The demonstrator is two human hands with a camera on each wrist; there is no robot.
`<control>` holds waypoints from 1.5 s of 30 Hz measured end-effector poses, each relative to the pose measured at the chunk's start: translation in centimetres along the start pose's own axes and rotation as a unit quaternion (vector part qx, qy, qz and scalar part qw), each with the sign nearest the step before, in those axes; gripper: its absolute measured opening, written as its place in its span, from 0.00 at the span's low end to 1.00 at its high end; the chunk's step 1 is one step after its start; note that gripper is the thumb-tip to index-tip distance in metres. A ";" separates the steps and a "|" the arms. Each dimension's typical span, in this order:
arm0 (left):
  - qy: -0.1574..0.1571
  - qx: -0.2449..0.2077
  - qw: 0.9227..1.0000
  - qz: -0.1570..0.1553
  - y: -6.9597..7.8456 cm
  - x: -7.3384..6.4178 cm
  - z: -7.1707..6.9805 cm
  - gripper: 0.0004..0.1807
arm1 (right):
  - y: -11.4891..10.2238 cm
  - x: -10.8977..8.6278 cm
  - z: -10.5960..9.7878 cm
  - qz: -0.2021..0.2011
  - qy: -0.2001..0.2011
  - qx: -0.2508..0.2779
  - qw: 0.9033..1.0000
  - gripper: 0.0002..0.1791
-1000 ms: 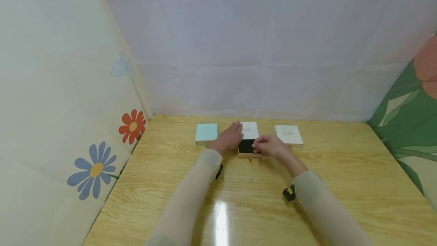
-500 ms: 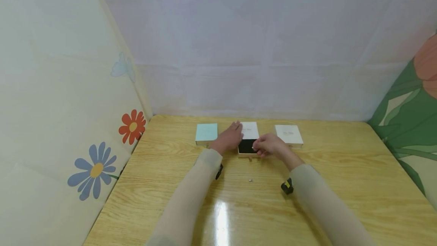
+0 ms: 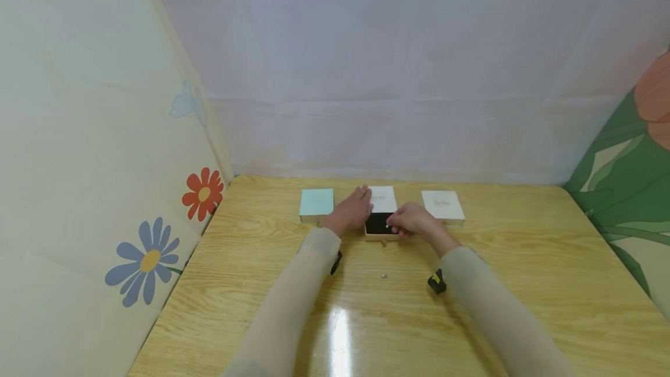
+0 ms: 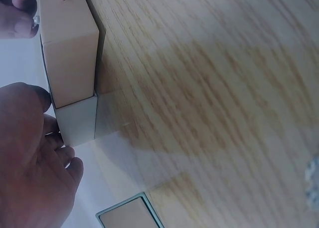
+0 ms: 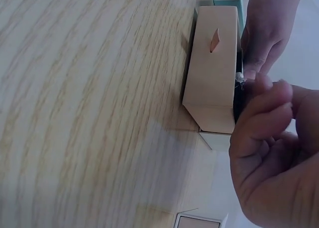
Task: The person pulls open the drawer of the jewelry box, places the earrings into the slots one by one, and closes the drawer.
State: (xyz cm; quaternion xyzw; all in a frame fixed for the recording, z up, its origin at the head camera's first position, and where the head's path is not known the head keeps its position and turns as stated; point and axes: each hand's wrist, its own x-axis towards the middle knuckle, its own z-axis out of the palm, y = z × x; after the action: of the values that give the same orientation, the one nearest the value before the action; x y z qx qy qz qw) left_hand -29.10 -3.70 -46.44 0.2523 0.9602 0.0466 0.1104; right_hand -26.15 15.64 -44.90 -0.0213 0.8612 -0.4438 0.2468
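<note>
- A yellowish wood-grain table (image 3: 502, 237) fills the foreground of the head view; its far edge meets a creased lavender-white cloth (image 3: 335, 63) at 12 o'clock.
- A cream panel with painted flowers (image 3: 63, 167) bounds the 9 o'clock side, a green-leaf panel (image 3: 623, 173) the 3 o'clock side.
- At centre, near the far edge, sits a flat white cardboard box (image 3: 384, 196), its black-lined peach drawer (image 3: 376, 223) out toward 6 o'clock.
- The left hand (image 3: 353, 211), fingers extended, rests on that box from 8 o'clock.
- The right hand (image 3: 415, 220), at 4 o'clock, pinches a tiny silvery-white piece (image 5: 239, 77) at the drawer; contact with the lining cannot be told.
- Another tiny silvery piece (image 3: 384, 276) lies on the wood at 6 o'clock.
- A mint-green box (image 3: 316, 202) stands at 9, a second white box (image 3: 444, 207) at 3, both apart from the middle one.
- The widest room for moving spans 3 to 5 o'clock.
</note>
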 end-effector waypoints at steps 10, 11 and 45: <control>-0.001 0.026 1.000 0.004 -0.2 0.4 0.3 0.31 | 0.4 0.5 0.1 -0.003 0.021 -0.032 0.999 0.11; -0.001 0.028 1.000 0.005 -0.2 0.4 0.3 0.31 | 0.4 0.6 0.1 -0.004 0.022 -0.030 0.999 0.11; 0.002 -0.002 1.000 -0.006 -0.4 0.8 1.0 0.32 | 0.9 0.9 1.0 -0.051 0.054 -0.180 0.981 0.13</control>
State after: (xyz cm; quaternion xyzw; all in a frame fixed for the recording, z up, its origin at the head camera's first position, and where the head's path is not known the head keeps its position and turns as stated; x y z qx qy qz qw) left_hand -29.76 -3.65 -47.58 0.2461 0.9619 0.0480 0.1089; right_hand -26.35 15.13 -46.45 -0.0858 0.9367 -0.2942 0.1690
